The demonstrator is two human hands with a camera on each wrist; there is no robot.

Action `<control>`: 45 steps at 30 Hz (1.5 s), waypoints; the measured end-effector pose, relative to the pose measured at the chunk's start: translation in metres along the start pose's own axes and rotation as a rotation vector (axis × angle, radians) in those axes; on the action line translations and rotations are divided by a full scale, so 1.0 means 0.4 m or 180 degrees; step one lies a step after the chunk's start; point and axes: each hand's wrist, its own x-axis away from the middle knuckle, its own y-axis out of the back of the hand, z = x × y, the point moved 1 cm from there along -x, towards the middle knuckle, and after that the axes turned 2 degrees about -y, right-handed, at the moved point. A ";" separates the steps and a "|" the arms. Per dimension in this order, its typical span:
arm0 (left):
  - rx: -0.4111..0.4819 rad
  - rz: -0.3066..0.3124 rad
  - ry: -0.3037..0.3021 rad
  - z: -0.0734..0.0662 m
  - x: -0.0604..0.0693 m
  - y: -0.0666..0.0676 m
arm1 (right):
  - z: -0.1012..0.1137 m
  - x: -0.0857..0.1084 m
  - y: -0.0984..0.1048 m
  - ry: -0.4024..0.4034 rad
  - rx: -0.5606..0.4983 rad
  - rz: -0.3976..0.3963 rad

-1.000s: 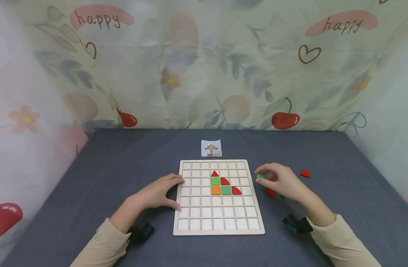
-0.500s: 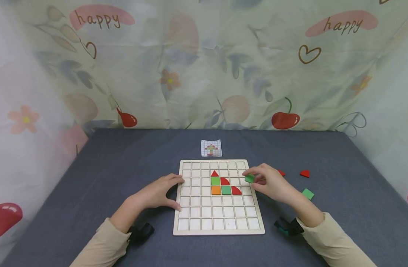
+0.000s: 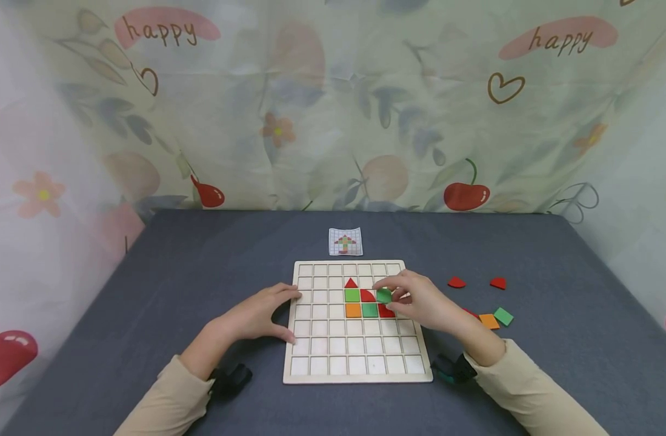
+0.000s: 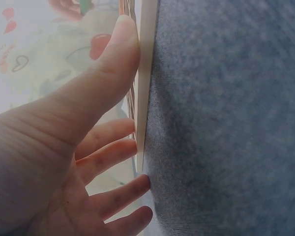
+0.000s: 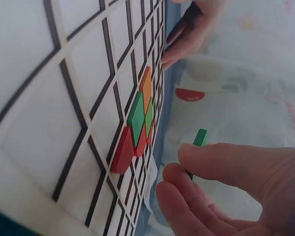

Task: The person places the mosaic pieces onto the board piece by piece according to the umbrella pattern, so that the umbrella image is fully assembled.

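Note:
A pale grid board (image 3: 357, 379) lies on the dark cloth. My left hand (image 3: 259, 313) touches its left edge, fingers and thumb spread; the left wrist view has the thumb (image 4: 120, 49) along the rim. Over the board's upper right part, my right hand (image 3: 422, 303) pinches a green tile (image 3: 384, 295) between thumb and fingers. In the right wrist view that tile (image 5: 200, 137) appears edge-on, apart from the board. Set in cells are a red triangle (image 3: 351, 283), a green square (image 3: 352, 295), an orange square (image 3: 353, 310), a second green square (image 3: 369, 310) and two red quarter-rounds (image 3: 367, 295).
Behind the board lies a small printed pattern card (image 3: 346, 242). To the right are loose pieces: red ones (image 3: 456, 282), an orange square (image 3: 489, 321) and a green square (image 3: 503, 316). Another red piece is partly hidden by the right forearm.
My right hand has carried the green tile leftward, from beside the board to above its upper right cells. Loose pieces on the right have come into sight. The left hand stays put.

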 end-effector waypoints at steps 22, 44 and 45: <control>0.0023 0.0019 -0.0036 -0.002 0.003 0.003 | 0.042 -0.059 -0.058 0.0025 -0.0098 0.0171; 0.0009 0.0020 -0.0055 -0.005 0.004 0.006 | 0.086 -0.116 -0.113 0.0140 0.0295 0.0264; 0.0008 0.0020 -0.0062 -0.005 0.004 0.006 | 0.087 -0.117 -0.115 0.0122 0.0303 0.0264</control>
